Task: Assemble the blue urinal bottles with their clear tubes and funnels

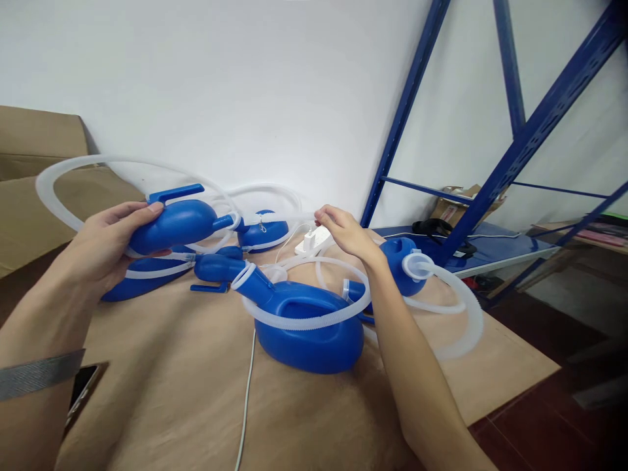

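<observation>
My left hand (pixel 115 235) is wrapped round a blue plastic urinal cup (pixel 174 222), held above the table at the left, its flat handle on top. A narrow spout on the cup points right, towards a clear corrugated hose (pixel 279 216). Thumb and fingers of my right hand (pixel 343 229) pinch that hose near its right end, which they partly hide. Below and between my hands, a large blue urinal bottle (pixel 309 353) lies on the table with its neck to the upper left. Another blue cup (pixel 220 267) rests by that neck.
More blue bottles lie behind, one at the back (pixel 265 233) and one on the right (pixel 397 252), with looping hoses. A white power strip (pixel 313 242), a cable (pixel 248 392) and a phone (pixel 81 392) are on the table (pixel 186 405). Blue shelving (pixel 407 111) stands right, cardboard boxes (pixel 39 137) left.
</observation>
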Tool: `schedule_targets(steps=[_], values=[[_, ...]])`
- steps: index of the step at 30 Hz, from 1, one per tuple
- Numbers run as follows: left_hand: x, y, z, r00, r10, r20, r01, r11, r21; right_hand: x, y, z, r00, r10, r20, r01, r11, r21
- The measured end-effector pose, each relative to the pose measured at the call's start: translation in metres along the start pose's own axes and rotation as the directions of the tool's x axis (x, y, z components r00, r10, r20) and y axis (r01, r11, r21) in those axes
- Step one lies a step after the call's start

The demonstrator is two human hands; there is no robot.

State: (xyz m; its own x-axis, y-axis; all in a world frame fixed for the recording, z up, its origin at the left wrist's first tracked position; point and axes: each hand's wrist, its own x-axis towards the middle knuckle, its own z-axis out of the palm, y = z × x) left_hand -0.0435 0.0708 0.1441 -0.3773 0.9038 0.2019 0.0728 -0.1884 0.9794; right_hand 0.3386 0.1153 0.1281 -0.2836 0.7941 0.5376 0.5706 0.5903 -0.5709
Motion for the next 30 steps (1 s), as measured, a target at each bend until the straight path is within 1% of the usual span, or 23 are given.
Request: schedule_targets(steps=[6, 9, 13, 17, 20, 22, 24, 25, 26, 28, 29, 30], values=[[-0.005, -0.002, 0.010, 0.998, -0.014, 0.066, 0.012, 1.000, 0.029, 0.001, -0.003, 0.006, 1.000, 0.025, -0.003, -0.025, 0.999, -0.032], [-0.005, -0.004, 0.012, 0.999, 0.021, 0.038, -0.023, 0.998, 0.053, 0.001, -0.005, 0.006, 1.000, 0.015, -0.003, -0.015, 0.997, -0.072], [-0.005, -0.005, 0.016, 0.997, 0.071, 0.006, -0.072, 0.991, 0.116, -0.001, -0.017, 0.012, 0.993, -0.104, 0.053, 0.107, 0.993, -0.044], [-0.018, 0.001, 0.027, 0.995, 0.097, 0.009, -0.097, 0.982, 0.160, -0.002, -0.038, 0.034, 0.972, -0.218, 0.091, 0.222, 0.974, -0.041], [-0.026, 0.006, 0.032, 0.991, 0.136, 0.016, -0.133, 0.932, 0.336, -0.001, -0.049, 0.044, 0.959, -0.244, 0.144, 0.254, 0.966, -0.056], [-0.026, 0.007, 0.031, 0.985, 0.171, 0.010, -0.159, 0.893, 0.420, -0.002, -0.054, 0.041, 0.958, -0.225, 0.177, 0.236, 0.971, -0.039], [-0.022, 0.005, 0.027, 0.986, 0.169, -0.001, -0.153, 0.897, 0.416, -0.005, -0.056, 0.030, 0.958, -0.174, 0.229, 0.175, 0.984, 0.014], [-0.020, 0.004, 0.025, 0.988, 0.151, -0.011, -0.134, 0.907, 0.399, -0.007, -0.057, 0.023, 0.948, -0.138, 0.285, 0.131, 0.990, 0.045], [-0.017, 0.002, 0.022, 0.992, 0.126, -0.020, -0.109, 0.918, 0.382, -0.009, -0.057, 0.016, 0.925, -0.103, 0.365, 0.085, 0.994, 0.065], [-0.013, 0.001, 0.018, 0.995, 0.093, -0.040, -0.073, 0.933, 0.352, -0.013, -0.057, 0.005, 0.842, -0.050, 0.536, 0.018, 0.998, 0.063], [-0.011, 0.001, 0.016, 0.995, 0.090, -0.050, -0.068, 0.937, 0.344, -0.014, -0.057, 0.001, 0.802, -0.035, 0.596, 0.008, 0.999, 0.047], [-0.010, 0.001, 0.014, 0.994, 0.091, -0.058, -0.066, 0.940, 0.336, -0.016, -0.058, 0.001, 0.776, -0.033, 0.630, 0.019, 0.999, 0.029]])
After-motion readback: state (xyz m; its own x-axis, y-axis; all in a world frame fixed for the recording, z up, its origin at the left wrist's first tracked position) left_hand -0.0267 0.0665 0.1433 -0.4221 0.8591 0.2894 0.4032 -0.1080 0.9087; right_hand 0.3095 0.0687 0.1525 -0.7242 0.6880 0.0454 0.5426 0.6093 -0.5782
